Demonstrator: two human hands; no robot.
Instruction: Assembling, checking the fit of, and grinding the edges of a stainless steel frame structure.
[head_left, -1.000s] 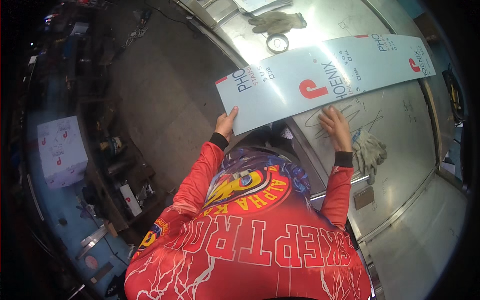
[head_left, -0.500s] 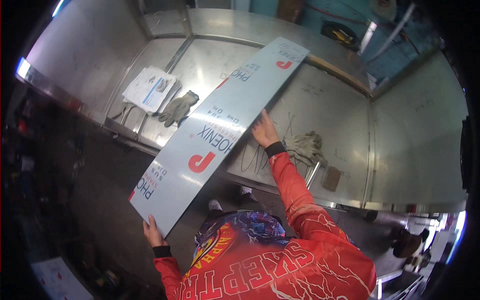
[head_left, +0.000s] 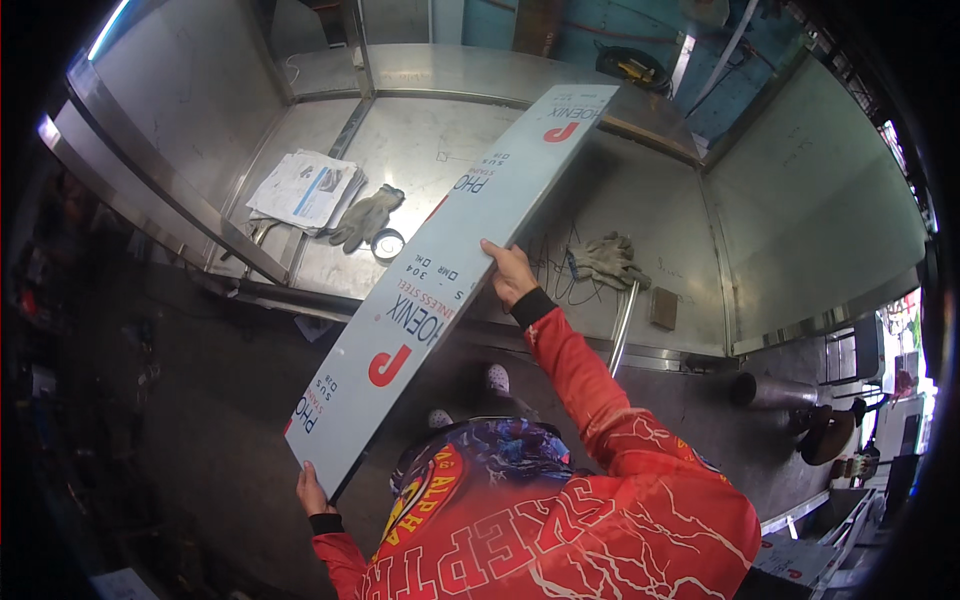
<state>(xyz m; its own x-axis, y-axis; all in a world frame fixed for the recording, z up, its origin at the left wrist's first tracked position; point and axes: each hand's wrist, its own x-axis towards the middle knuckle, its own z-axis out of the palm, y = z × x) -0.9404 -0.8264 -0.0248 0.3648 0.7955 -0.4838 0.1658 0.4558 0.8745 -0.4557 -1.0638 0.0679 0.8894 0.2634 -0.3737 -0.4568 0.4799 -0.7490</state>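
A long stainless steel panel (head_left: 430,270) with printed protective film slants across the view, its far end over the metal workbench and its near end over the floor. My left hand (head_left: 312,490) grips the near end by its lower corner, the fingers partly hidden beneath. Midway along the right edge, my right hand (head_left: 510,272) holds the panel with the thumb on top and the other fingers under it. Beside the panel's left edge lie a grey work glove (head_left: 368,218) and a roll of tape (head_left: 387,245). Another pair of grey gloves (head_left: 607,262) rests right of my right hand.
The workbench (head_left: 420,135) has raised metal side walls and a front edge. Papers (head_left: 305,188) are stacked at its left. A metal rod (head_left: 625,328) sticks out over the front edge near a small brown block (head_left: 663,308). A metal cylinder (head_left: 770,390) lies at the right.
The panel's near end has shifted slightly right and up. My right hand now has its thumb over the panel's edge. The tape roll has come fully into sight as the view shifted.
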